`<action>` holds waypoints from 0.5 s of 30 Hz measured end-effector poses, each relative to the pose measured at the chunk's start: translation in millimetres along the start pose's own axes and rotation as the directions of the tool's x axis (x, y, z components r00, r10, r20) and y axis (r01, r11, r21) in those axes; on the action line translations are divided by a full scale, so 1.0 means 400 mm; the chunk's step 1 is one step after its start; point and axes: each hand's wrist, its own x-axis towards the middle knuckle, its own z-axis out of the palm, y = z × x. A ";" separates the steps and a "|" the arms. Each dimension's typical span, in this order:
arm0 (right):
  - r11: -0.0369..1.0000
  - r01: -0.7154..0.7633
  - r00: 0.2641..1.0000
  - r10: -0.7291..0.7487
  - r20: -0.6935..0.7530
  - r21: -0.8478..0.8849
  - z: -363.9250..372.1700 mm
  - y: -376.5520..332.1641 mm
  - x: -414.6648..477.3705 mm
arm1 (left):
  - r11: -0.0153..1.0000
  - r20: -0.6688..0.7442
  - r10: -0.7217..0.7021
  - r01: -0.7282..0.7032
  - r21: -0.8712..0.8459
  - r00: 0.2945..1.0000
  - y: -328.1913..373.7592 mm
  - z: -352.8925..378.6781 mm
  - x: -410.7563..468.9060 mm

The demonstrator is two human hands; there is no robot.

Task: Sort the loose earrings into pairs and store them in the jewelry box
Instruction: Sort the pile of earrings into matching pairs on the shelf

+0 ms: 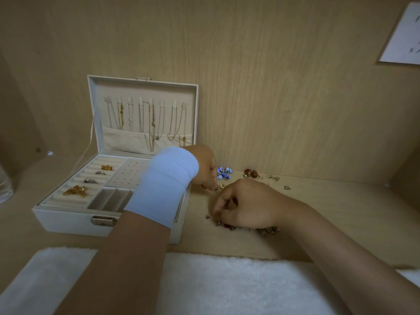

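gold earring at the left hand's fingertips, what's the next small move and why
Probably carry it left to the open jewelry box: the left hand seems to pinch the gold earring right beside the box, whose front compartments look unfilled.

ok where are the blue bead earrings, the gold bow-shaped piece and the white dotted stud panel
blue bead earrings (224, 173): head view, middle of cluster
gold bow-shaped piece (76, 191): head view, its centre knot
white dotted stud panel (129, 176): head view, bare middle
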 end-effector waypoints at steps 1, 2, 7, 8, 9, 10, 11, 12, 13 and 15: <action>1.000 0.018 1.000 -0.019 0.013 0.003 0.004 0.000 0.001 | 1.000 0.003 0.004 -0.004 0.005 1.000 0.002 0.003 0.002; 0.999 0.039 0.999 -0.039 0.024 0.008 0.008 0.000 0.002 | 1.000 0.007 0.009 -0.009 0.006 1.000 0.003 0.005 0.003; 0.973 0.059 0.998 -0.052 -0.036 0.223 -0.004 0.036 0.018 | 0.997 0.025 0.044 -0.042 -0.060 0.999 -0.010 0.002 0.005; 0.949 0.046 0.997 -0.024 -0.073 0.311 -0.015 0.045 0.018 | 0.995 0.037 0.052 -0.049 -0.091 0.998 -0.016 0.000 0.004; 0.915 0.030 0.992 0.021 -0.123 0.402 -0.026 0.055 0.018 | 0.990 0.054 0.063 -0.056 -0.126 0.996 -0.022 0.000 0.005; 0.865 0.010 0.983 0.084 -0.165 0.501 -0.035 0.067 0.016 | 0.985 0.070 0.076 -0.064 -0.159 0.995 -0.026 0.000 0.006; 0.804 -0.020 0.971 0.156 -0.178 0.594 -0.042 0.079 0.015 | 0.979 0.075 0.091 -0.076 -0.187 0.993 -0.029 0.000 0.006; 0.739 -0.056 0.963 0.218 -0.159 0.671 -0.048 0.091 0.014 | 0.972 0.070 0.102 -0.084 -0.217 0.992 -0.030 0.001 0.006; 0.676 -0.089 0.959 0.257 -0.120 0.732 -0.050 0.102 0.014 | 0.963 0.061 0.108 -0.089 -0.253 0.992 -0.029 0.003 0.007; 0.542 -0.140 0.957 0.287 -0.026 0.829 -0.050 0.122 0.017 | 0.944 0.041 0.128 -0.109 -0.311 0.991 -0.021 0.005 0.006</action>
